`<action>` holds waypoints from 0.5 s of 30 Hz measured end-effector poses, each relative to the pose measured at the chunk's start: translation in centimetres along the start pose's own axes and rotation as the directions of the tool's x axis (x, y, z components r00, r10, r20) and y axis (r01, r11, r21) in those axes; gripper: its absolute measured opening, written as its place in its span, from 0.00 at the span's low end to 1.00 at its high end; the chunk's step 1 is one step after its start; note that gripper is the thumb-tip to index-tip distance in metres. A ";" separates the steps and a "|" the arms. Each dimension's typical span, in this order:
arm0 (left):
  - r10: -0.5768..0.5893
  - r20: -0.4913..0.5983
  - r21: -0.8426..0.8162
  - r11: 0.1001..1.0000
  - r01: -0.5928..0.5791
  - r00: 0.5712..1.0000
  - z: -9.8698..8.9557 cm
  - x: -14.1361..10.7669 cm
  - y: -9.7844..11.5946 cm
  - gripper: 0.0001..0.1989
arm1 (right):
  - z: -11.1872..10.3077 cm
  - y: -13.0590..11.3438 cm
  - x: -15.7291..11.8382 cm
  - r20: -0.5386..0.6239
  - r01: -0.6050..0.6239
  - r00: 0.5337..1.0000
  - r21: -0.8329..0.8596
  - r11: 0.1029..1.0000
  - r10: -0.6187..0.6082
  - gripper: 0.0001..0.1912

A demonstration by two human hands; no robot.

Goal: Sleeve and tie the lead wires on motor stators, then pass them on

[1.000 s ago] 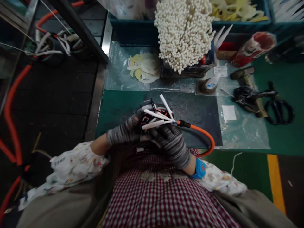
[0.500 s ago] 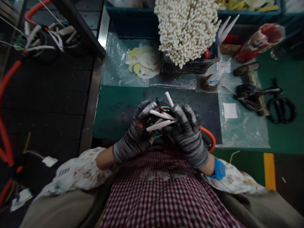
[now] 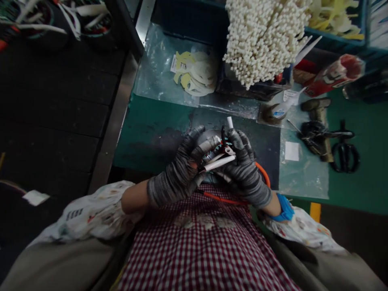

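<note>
My left hand (image 3: 178, 171), in a grey striped glove, grips the left side of a round wound part (image 3: 209, 136) with a metallic rim. White sleeves (image 3: 220, 162) stick out of it between my hands. From the right, my right hand (image 3: 247, 171), gloved the same way, has its fingers wrapped round the sleeves and the part's edge. One short white sleeve (image 3: 230, 122) points up beside my right fingertips. An orange cable (image 3: 263, 173) curves behind my right hand and across the apron. My palms hide much of the part.
A big bundle of white tubes (image 3: 263, 40) stands at the back. Yellowish pieces (image 3: 197, 74) lie on plastic at the back left. To the right are a bottle (image 3: 278, 111), a red can (image 3: 336, 74), a hammer (image 3: 323, 125) and black scissors (image 3: 344, 155). More wired parts (image 3: 45, 32) stand far left.
The view has shifted, so the bench items sit differently. The part between my hands has turned, showing its metallic rim. My left fingers have moved over its top, and the white sleeves are bunched nearer my right hand.
</note>
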State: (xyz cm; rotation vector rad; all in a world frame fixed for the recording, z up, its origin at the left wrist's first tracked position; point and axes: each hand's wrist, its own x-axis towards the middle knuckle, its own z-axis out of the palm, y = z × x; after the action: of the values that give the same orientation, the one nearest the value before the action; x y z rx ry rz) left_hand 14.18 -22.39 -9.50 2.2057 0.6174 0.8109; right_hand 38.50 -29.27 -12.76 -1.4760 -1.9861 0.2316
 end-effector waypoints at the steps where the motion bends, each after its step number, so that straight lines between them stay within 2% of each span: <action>1: 0.000 -0.002 -0.003 1.000 0.000 1.000 -0.1 0.0 0.1 0.42 | -0.3 0.1 0.0 0.019 0.035 0.999 0.020 0.999 -0.036 0.40; 4: 0.008 -0.008 -0.026 1.000 -0.008 1.000 -0.3 0.2 0.3 0.42 | -1.2 0.2 0.1 0.053 0.148 0.987 0.063 0.987 -0.151 0.30; 8: 0.002 0.023 -0.027 1.000 -0.001 1.000 -0.5 0.1 0.3 0.42 | -1.2 -0.4 0.1 0.012 0.172 0.985 0.032 0.985 -0.173 0.29; 10: -0.001 0.024 -0.020 1.000 0.001 1.000 -0.5 0.0 0.2 0.41 | -0.6 -1.0 0.2 -0.034 0.141 0.990 0.008 0.990 -0.140 0.30; 15: 0.014 -0.065 -0.019 1.000 -0.015 0.998 0.1 -0.2 0.1 0.39 | 0.8 -2.5 0.6 -0.145 -0.068 0.988 -0.073 0.995 0.057 0.39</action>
State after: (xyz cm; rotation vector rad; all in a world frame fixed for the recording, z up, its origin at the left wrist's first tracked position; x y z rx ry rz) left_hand 14.15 -22.59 -9.59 2.1755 0.6230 0.8949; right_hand 35.97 -29.39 -11.95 -1.5601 -1.8552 0.0732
